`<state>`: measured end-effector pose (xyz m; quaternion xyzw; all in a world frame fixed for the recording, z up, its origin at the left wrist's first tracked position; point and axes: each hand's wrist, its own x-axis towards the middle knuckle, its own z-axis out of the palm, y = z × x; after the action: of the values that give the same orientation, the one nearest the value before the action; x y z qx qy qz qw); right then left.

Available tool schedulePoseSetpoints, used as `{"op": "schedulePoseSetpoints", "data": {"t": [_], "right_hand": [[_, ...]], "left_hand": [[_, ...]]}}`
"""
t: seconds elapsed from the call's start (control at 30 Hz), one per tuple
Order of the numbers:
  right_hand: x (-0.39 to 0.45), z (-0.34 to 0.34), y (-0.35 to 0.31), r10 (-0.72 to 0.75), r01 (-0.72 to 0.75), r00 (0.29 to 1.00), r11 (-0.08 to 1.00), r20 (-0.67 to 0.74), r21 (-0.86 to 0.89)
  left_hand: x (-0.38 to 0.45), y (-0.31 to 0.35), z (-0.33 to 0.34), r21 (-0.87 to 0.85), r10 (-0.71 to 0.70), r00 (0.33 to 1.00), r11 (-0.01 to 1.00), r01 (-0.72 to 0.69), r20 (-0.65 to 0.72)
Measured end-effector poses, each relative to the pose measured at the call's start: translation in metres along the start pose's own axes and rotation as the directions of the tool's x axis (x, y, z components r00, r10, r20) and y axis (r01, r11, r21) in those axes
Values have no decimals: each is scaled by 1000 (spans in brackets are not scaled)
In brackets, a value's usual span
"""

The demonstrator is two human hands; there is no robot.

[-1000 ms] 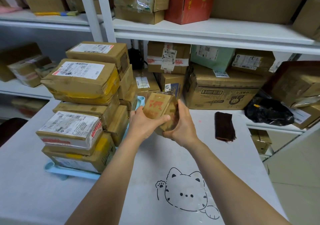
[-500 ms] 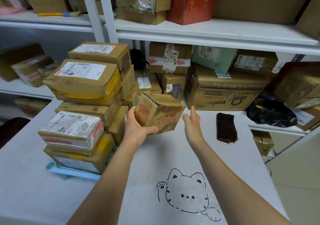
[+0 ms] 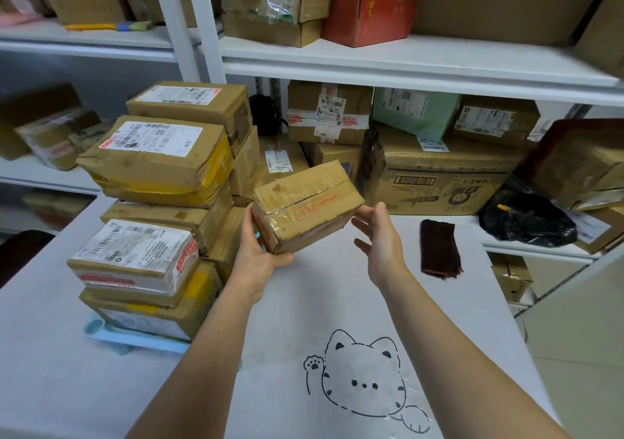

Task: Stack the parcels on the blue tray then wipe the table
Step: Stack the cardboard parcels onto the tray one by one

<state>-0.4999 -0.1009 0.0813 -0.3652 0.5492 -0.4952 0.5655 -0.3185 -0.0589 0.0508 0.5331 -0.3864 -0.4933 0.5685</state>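
A small brown taped parcel [image 3: 305, 202] is held above the table, just right of the stack. My left hand [image 3: 258, 253] grips its lower left corner from below. My right hand [image 3: 380, 239] is spread beside the parcel's right end, fingertips near it but apart. Several brown parcels stand piled [image 3: 158, 182] on the blue tray [image 3: 135, 339] at the left of the table; only the tray's front edge shows. A dark brown cloth [image 3: 439, 248] lies folded on the table to the right.
The white table cover [image 3: 67, 371] carries a cat drawing [image 3: 364, 381] near the front. White shelves [image 3: 405, 63] behind hold many cardboard boxes [image 3: 435, 175] and a black bag [image 3: 526, 221]. The table's right edge drops to the floor.
The parcel has been turned from standing on end to lying flat and lifted a little. My right hand let go of it and opened; my left hand kept its grip.
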Motion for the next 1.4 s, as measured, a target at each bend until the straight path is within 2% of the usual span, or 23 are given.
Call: {"op": "schedulePoseSetpoints", "data": {"t": [0.17,0.47,0.57,0.67,0.87,0.97,1.1,1.27,1.4], "right_hand": [[4,-2,-8,-59,60,998,998,33,-10],[4,-5,-14,-51,50,998,998,29,30],[3,-5,-18,-52,51,998,999,40,19],[3,-6,-18,-80,86,995,990,58,-113],[-2,-9,-22,-52,79,961,993,271,-91],[0,-7,-23,-47,101,955,980,293,-171],[8,-11,-27,17,45,977,960,215,-278],[12,-12,-25,46,1,990,941,131,-338],[13,-14,-19,41,-7,995,940,94,-341]], "left_hand": [[2,0,1,-13,-73,997,997,73,-15],[5,8,0,-223,-263,965,940,258,4],[5,8,-3,-291,-363,931,895,339,-34],[5,10,-3,-369,-458,889,823,432,19],[2,26,3,-342,-606,788,723,601,104],[4,26,2,-314,-585,807,754,576,75],[8,21,0,-245,-532,847,822,514,-8],[13,21,4,20,-354,917,931,364,-185],[12,28,10,33,-263,949,962,272,-173]]}}
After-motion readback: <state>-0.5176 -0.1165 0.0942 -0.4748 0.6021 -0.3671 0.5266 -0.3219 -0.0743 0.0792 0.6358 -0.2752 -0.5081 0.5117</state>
